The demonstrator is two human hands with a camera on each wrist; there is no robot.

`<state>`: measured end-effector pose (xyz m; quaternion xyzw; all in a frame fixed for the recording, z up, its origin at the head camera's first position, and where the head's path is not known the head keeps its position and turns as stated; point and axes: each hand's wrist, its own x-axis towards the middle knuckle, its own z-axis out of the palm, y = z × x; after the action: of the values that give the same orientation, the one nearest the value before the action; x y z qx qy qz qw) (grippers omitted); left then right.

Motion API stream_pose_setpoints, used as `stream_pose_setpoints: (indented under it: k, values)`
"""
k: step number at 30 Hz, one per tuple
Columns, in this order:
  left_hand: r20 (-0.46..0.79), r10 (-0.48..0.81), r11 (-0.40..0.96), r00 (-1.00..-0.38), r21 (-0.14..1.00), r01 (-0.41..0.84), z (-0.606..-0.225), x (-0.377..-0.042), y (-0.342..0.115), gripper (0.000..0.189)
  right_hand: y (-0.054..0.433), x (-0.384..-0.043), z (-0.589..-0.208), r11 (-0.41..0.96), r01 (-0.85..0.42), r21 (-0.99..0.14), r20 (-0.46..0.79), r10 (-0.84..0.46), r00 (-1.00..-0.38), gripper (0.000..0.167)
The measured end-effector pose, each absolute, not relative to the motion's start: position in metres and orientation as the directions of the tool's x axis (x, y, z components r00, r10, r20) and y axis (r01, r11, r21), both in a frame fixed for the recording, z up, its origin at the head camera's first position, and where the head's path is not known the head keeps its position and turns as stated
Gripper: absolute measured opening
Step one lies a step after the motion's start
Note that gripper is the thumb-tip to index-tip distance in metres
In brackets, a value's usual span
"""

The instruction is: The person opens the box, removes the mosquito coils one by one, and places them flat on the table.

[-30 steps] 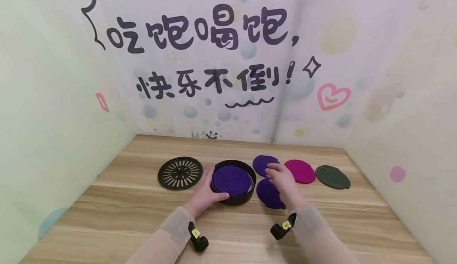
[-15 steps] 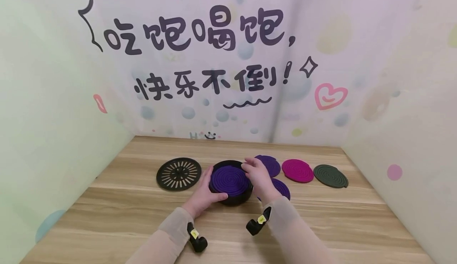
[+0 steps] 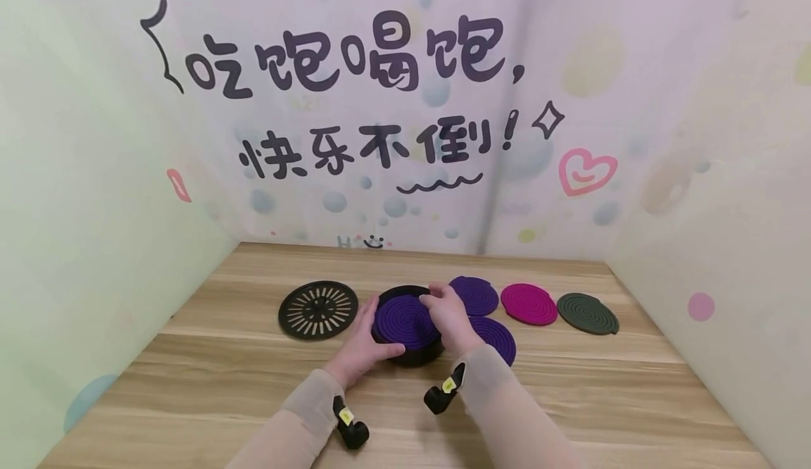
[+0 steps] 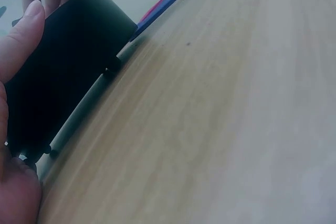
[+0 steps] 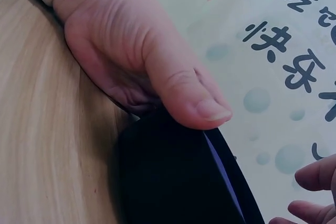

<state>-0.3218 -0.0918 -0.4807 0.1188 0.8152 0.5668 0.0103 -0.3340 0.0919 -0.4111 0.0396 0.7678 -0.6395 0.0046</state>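
Note:
A round black mosquito coil holder stands on the table with a purple mosquito coil lying inside it. My left hand grips the holder's left side, its thumb over the front rim. At the right side, my right hand holds the rim, with the thumb bent over the top edge near the coil. The right wrist view shows that thumb on the black wall; its other fingers are mostly hidden there. In the left wrist view the holder shows from the side on small feet.
Left of the holder lies its slotted black lid. Two more purple coils lie at the right, the nearer one partly behind my right hand. Farther right are a pink coil and a dark green coil. Printed walls enclose the table.
My right hand has moved left from above the loose purple coils to the holder's right rim. The left hand has stayed on the holder.

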Motion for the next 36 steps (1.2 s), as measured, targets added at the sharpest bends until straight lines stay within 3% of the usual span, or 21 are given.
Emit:
stream_pose_setpoints:
  k: [36]
  values:
    - [0.126,0.2,0.319,-0.972,0.929,0.186,-0.4834,-0.3241,-0.0913,0.119,0.0854,-0.3359,-0.4165,0.23,0.069,-0.971,-0.046,0.101,-0.994,0.042]
